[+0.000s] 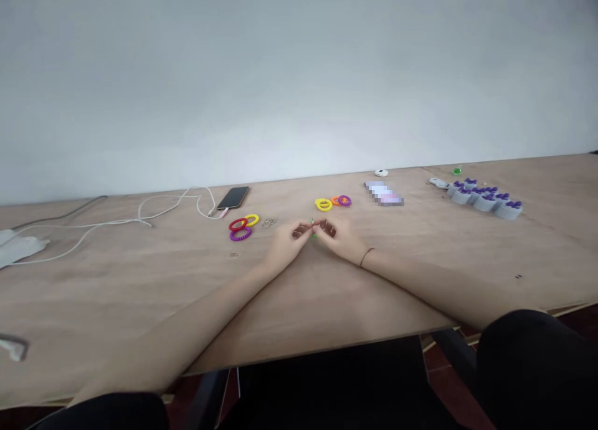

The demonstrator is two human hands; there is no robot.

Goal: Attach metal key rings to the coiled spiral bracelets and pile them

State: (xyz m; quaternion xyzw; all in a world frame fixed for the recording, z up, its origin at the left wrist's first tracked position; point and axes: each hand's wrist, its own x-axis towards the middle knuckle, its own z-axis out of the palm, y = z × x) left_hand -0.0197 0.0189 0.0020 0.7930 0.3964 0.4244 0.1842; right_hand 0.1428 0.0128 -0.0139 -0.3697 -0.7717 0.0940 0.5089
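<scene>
My left hand [288, 242] and my right hand [342, 235] meet above the middle of the table, fingertips pinched together. Between them is a small green item [314, 235], mostly covered by the fingers, with a shiny tip [312, 221] poking up. Its exact kind is too small to make out. Left of my left hand lie several thin metal rings [268, 222]. Beyond these are a red coil wristband [238, 225], a yellow one [251, 220] and a purple one [240, 234]. Past my right hand sit yellow coil wristbands [323, 204], an orange one [336, 200] and a purple one [344, 200].
A dark phone [234, 197] is plugged into a white cable [140, 218] at the left. Another phone [384, 193] lies at the back, near a white oval case [381, 173]. Grey holders with purple tops [486, 202] and a green piece [457, 171] are at the right.
</scene>
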